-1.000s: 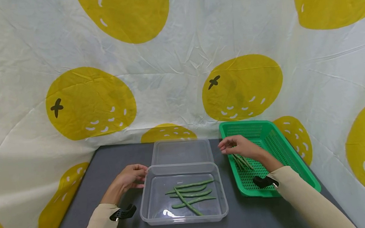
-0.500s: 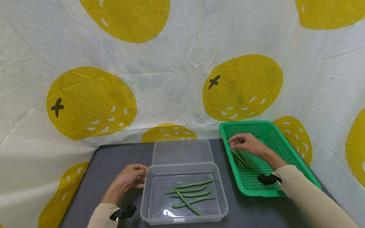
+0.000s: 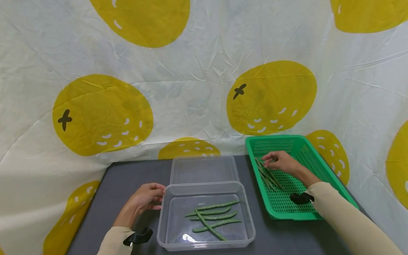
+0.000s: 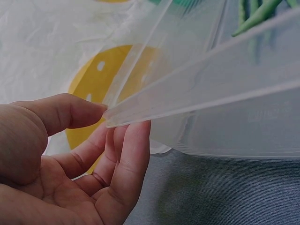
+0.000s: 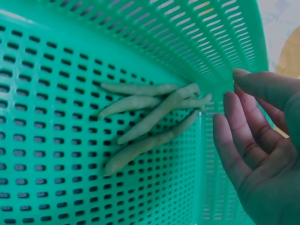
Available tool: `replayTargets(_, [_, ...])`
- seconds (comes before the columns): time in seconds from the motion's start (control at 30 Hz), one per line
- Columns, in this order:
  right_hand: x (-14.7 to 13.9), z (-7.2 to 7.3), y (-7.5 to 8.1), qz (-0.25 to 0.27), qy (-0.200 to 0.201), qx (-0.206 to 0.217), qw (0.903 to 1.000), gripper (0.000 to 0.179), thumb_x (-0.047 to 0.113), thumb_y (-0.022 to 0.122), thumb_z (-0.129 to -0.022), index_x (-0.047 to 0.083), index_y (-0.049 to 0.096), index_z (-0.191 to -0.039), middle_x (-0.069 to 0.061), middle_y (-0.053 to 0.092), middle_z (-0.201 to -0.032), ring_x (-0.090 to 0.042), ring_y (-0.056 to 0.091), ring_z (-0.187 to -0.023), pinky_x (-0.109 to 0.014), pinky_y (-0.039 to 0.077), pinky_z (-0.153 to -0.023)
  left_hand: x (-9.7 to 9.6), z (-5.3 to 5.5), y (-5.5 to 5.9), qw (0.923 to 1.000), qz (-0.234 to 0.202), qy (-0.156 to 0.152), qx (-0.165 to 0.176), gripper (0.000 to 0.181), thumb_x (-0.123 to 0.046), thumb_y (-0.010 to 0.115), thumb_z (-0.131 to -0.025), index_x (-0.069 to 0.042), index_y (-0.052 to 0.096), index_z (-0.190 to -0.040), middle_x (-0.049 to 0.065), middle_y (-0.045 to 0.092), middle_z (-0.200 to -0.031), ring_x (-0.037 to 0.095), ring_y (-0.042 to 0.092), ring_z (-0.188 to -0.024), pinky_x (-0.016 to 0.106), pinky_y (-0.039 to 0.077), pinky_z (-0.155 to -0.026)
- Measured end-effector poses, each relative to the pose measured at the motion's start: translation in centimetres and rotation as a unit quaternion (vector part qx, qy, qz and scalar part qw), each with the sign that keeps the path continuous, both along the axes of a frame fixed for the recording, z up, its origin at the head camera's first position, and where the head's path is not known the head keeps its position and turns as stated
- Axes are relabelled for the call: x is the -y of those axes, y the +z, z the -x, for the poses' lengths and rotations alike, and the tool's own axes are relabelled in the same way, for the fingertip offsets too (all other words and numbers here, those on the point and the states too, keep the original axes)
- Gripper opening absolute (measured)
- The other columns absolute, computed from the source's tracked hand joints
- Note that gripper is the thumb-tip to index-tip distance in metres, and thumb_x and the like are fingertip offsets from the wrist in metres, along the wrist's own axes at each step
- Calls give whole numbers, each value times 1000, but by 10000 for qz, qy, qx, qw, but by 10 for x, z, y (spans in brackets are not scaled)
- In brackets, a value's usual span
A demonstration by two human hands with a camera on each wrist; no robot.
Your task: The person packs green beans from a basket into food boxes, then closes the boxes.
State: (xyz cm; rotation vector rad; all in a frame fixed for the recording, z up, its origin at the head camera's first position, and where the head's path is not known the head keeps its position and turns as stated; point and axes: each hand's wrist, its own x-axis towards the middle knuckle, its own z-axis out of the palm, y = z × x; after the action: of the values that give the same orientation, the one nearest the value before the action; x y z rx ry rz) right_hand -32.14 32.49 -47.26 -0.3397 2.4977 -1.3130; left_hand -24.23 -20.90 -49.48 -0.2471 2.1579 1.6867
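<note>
My left hand pinches a corner of the rim of a clear plastic container, thumb above and fingertips below, as the left wrist view shows. Inside this container lie several green beans, one crossing over others. My right hand hovers over the green plastic basket, fingers loosely bent and holding nothing. In the right wrist view, several more green beans lie bunched on the basket's slotted floor, beside my fingertips.
Behind the container, a clear flat lid lies on the dark table. A white cloth with yellow fruit prints hangs along the back and sides. The basket stands to the container's right, its walls raised and slotted.
My right hand has moved rightward from the basket's left rim to over its inside, uncovering more of the beans there. The left hand and container have stayed put.
</note>
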Motion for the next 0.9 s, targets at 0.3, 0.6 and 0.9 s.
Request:
replayTargets(0.3, [-4, 6, -14, -273, -94, 50, 9996, 36, 0, 60, -99, -13, 55, -132, -28, 62, -111, -42, 64, -106, -46, 57, -87, 0, 1, 0, 10000, -15, -29, -44, 27, -10, 63, -97, 6, 62, -118, 17, 68, -100, 21, 65, -79, 40, 61, -67])
replayTargets(0.6, [-10, 4, -29, -759, -210, 139, 9968, 37, 1, 65, -96, -11, 57, -130, -28, 60, -116, -34, 63, -101, -44, 57, -81, -1, -1, -1, 10000, 25, 1, -41, 25, -10, 63, -97, 6, 63, -117, 19, 68, -103, 22, 65, -80, 41, 61, -67])
replayTargets(0.9, [-14, 2, -35, -811, -236, 130, 9963, 44, -3, 66, -94, -15, 51, -134, -33, 56, -120, -40, 61, -104, -45, 57, -80, 0, -2, -3, 10000, 38, 17, -86, 26, -11, 63, -97, 5, 63, -117, 17, 68, -101, 22, 64, -80, 41, 61, -68])
